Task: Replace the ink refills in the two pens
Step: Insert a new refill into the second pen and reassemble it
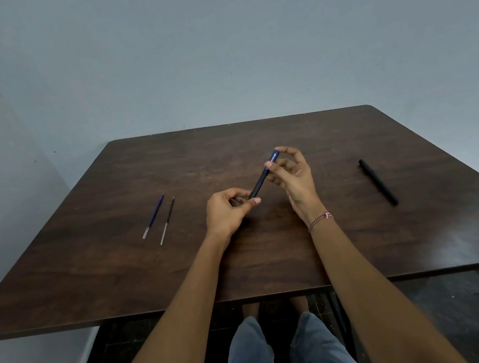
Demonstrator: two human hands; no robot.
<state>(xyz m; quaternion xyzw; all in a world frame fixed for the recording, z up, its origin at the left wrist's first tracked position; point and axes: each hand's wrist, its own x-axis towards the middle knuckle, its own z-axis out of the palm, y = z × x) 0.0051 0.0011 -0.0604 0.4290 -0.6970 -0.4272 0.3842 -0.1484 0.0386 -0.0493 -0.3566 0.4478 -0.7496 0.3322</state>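
A blue pen (pixel 260 182) with a dark barrel is held slantwise above the middle of the table. My left hand (pixel 228 214) grips its lower end. My right hand (pixel 291 173) pinches its upper blue end between thumb and fingers. A black pen (pixel 378 181) lies on the table to the right, apart from both hands. Two loose refills lie side by side at the left: a blue refill (pixel 153 216) and a black refill (pixel 167 220).
The dark wooden table (pixel 122 276) stands against a pale wall at the back and left. Its near edge runs just above my knees. A thread bracelet (pixel 320 220) is on my right wrist.
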